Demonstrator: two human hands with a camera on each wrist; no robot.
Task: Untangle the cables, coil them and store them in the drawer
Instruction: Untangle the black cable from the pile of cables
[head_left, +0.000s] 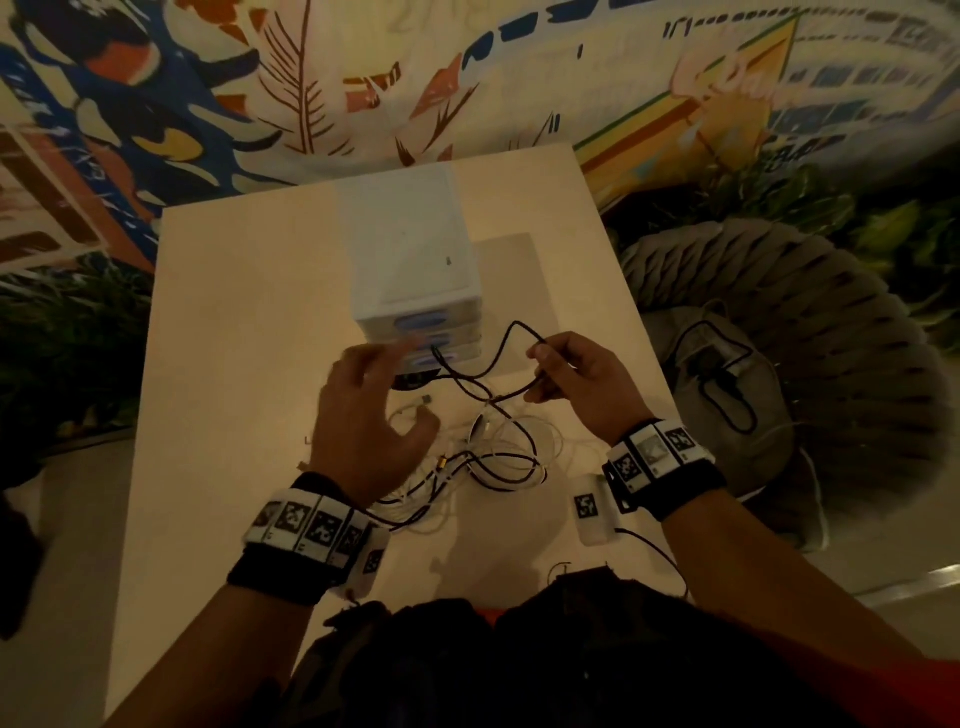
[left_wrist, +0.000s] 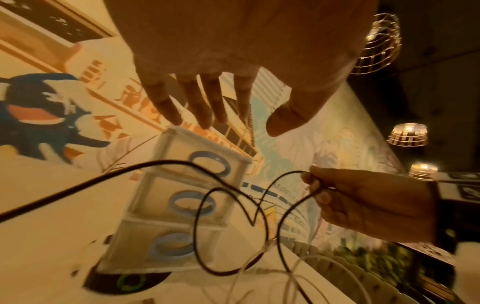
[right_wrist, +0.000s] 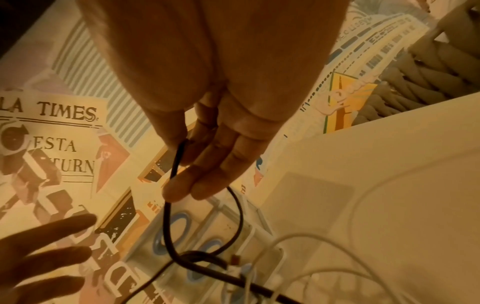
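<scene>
Both hands hovered before the drawers (head_left: 415, 291): right hand (head_left: 576, 384) pinched the black cable (head_left: 514, 332), left hand (head_left: 369, 415) spread, empty. Untangling seemed underway. Next, the black cable likely needed drawing free of the white cables (head_left: 519, 436).

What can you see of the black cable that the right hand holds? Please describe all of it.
The black cable is thin and round with a dark, matte sheath. The right hand pinches a raised loop of it in front of the white drawer unit. From there it runs down and crosses itself, tangled among white cables on the table. The left hand, fingers spread, does not hold it. Its ends cannot be told clearly.
</scene>
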